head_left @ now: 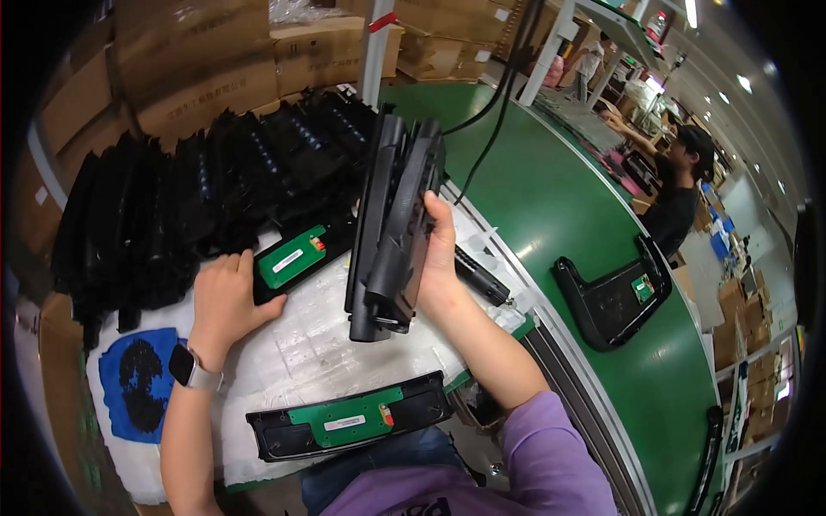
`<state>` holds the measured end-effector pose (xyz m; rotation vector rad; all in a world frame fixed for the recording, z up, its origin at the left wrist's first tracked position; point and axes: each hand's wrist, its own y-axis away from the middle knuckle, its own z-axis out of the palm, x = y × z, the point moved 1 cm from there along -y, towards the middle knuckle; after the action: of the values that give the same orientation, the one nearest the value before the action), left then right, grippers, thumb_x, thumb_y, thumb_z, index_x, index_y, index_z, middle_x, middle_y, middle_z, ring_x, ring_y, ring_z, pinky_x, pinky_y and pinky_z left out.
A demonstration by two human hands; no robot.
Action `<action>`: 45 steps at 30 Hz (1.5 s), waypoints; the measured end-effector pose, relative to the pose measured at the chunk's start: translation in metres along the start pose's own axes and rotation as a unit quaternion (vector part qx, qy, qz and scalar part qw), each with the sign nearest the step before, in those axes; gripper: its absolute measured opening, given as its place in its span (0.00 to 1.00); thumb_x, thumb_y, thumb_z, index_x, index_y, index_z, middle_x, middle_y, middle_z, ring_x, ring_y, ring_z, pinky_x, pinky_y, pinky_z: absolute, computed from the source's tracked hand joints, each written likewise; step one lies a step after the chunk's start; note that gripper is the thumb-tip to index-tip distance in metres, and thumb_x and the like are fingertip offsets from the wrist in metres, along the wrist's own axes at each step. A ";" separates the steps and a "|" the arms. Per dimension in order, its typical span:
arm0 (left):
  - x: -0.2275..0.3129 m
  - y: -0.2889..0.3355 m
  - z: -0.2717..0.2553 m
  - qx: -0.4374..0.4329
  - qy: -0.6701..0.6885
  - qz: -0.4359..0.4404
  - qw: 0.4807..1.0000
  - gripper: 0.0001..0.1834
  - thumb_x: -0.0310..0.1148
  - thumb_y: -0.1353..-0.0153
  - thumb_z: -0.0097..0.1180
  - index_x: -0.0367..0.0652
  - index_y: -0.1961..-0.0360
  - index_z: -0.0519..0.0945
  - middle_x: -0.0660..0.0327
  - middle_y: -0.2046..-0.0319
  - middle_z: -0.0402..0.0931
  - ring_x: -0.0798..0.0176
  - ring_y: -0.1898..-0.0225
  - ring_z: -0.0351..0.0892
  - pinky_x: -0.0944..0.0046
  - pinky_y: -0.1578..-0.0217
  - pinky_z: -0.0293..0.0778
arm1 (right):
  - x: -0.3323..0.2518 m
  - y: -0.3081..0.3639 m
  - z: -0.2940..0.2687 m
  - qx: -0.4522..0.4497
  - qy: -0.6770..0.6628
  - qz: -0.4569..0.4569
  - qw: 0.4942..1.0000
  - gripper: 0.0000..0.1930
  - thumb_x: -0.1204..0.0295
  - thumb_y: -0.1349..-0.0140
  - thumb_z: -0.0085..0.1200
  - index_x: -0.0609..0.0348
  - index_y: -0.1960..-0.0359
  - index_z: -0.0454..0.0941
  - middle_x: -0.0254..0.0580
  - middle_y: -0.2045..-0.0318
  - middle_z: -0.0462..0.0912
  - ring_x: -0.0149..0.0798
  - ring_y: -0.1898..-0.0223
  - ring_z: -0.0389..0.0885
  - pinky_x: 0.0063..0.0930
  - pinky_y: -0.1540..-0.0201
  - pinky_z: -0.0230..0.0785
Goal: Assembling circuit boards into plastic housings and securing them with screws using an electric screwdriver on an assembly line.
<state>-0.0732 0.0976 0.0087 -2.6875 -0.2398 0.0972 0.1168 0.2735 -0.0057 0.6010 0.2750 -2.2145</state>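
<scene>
My right hand (440,262) grips black plastic housings (391,215), held upright together above the white-covered worktop (305,344). How many pieces are in that grip cannot be told. At the left, my left hand (225,297) wears a watch and has its thumb and fingers around the near end of a long black panel (338,236). A green circuit board (292,256) with a white label lies in this panel, whose far end is hidden behind the housings. Nearest my body lies another black panel (434,404) with a green circuit board (366,413).
Many black housings (215,163) are piled along the back left. A black-stained blue patch (142,378) lies at left. To the right, a green conveyor (516,198) carries a black frame (594,318). A screwdriver-like black tool (482,279) rests beside my right wrist. A co-worker (680,189) stands beyond.
</scene>
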 end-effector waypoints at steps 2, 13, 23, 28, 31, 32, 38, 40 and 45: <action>0.007 0.007 -0.006 0.017 0.040 -0.045 0.998 0.31 0.46 0.67 0.67 0.30 0.65 0.76 0.52 0.76 0.75 0.52 0.73 0.76 0.56 0.72 0.72 | 0.001 0.000 0.002 0.003 -0.011 -0.007 1.000 0.32 0.46 0.49 0.53 0.58 0.50 0.73 0.45 0.57 0.80 0.41 0.58 0.79 0.37 0.52 0.73; 0.050 0.021 -0.059 0.104 0.116 -0.156 0.975 0.29 0.39 0.65 0.69 0.36 0.63 0.70 0.53 0.67 0.70 0.48 0.66 0.73 0.57 0.67 0.71 | 0.008 0.023 0.035 -0.033 -0.076 0.004 0.997 0.20 0.58 0.46 0.57 0.58 0.57 0.76 0.42 0.59 0.81 0.40 0.57 0.79 0.38 0.48 0.70; 0.096 -0.018 -0.080 0.174 -0.045 0.005 0.984 0.24 0.23 0.64 0.62 0.35 0.61 0.71 0.54 0.68 0.69 0.52 0.65 0.72 0.59 0.69 0.68 | 0.001 0.064 0.041 0.031 -0.106 -0.101 0.989 0.20 0.58 0.46 0.54 0.59 0.56 0.74 0.41 0.58 0.80 0.41 0.55 0.78 0.38 0.46 0.68; 0.129 -0.017 -0.073 0.163 -0.141 0.082 0.973 0.18 0.26 0.57 0.55 0.34 0.61 0.72 0.58 0.69 0.68 0.59 0.66 0.70 0.64 0.70 0.64 | -0.004 0.088 0.015 0.093 -0.136 -0.113 0.980 0.24 0.53 0.50 0.56 0.55 0.55 0.75 0.39 0.58 0.80 0.42 0.54 0.77 0.40 0.46 0.66; 0.147 -0.016 -0.072 0.177 -0.129 0.118 0.969 0.18 0.25 0.55 0.51 0.32 0.60 0.72 0.58 0.69 0.68 0.61 0.66 0.71 0.66 0.70 0.64 | -0.009 0.103 -0.001 0.129 -0.135 -0.142 0.972 0.22 0.51 0.48 0.53 0.55 0.59 0.76 0.39 0.60 0.81 0.42 0.57 0.77 0.39 0.47 0.66; 0.154 -0.017 -0.074 0.178 -0.131 0.122 0.968 0.18 0.25 0.55 0.51 0.32 0.60 0.72 0.58 0.69 0.68 0.61 0.66 0.71 0.66 0.70 0.64 | -0.010 0.107 -0.008 0.128 -0.137 -0.144 0.972 0.22 0.51 0.48 0.53 0.55 0.59 0.76 0.39 0.60 0.81 0.42 0.57 0.77 0.39 0.47 0.66; 0.181 -0.024 -0.092 0.064 -0.012 0.156 0.986 0.25 0.23 0.61 0.60 0.30 0.57 0.71 0.53 0.61 0.71 0.56 0.62 0.72 0.62 0.66 0.69 | -0.019 0.126 -0.015 0.074 -0.175 -0.172 0.967 0.21 0.50 0.45 0.51 0.54 0.62 0.76 0.37 0.63 0.81 0.41 0.60 0.79 0.39 0.53 0.71; 0.183 -0.028 -0.086 0.070 0.038 0.185 0.979 0.25 0.24 0.60 0.60 0.31 0.56 0.71 0.53 0.61 0.71 0.55 0.60 0.72 0.61 0.63 0.70 | -0.028 0.130 -0.014 0.106 -0.154 -0.214 0.959 0.20 0.51 0.45 0.51 0.54 0.62 0.76 0.38 0.63 0.81 0.41 0.60 0.79 0.39 0.53 0.71; 0.176 -0.031 -0.101 0.067 0.383 0.244 0.888 0.18 0.25 0.47 0.56 0.35 0.53 0.72 0.49 0.55 0.72 0.48 0.51 0.72 0.58 0.50 0.67 | -0.072 0.179 -0.013 0.170 -0.120 -0.307 0.929 0.18 0.54 0.44 0.52 0.54 0.60 0.76 0.37 0.61 0.81 0.41 0.59 0.78 0.38 0.49 0.69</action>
<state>0.1054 0.1153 0.1082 -2.3618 0.6589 -0.7542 0.2971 0.2094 0.0200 0.4530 -0.0694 -2.9490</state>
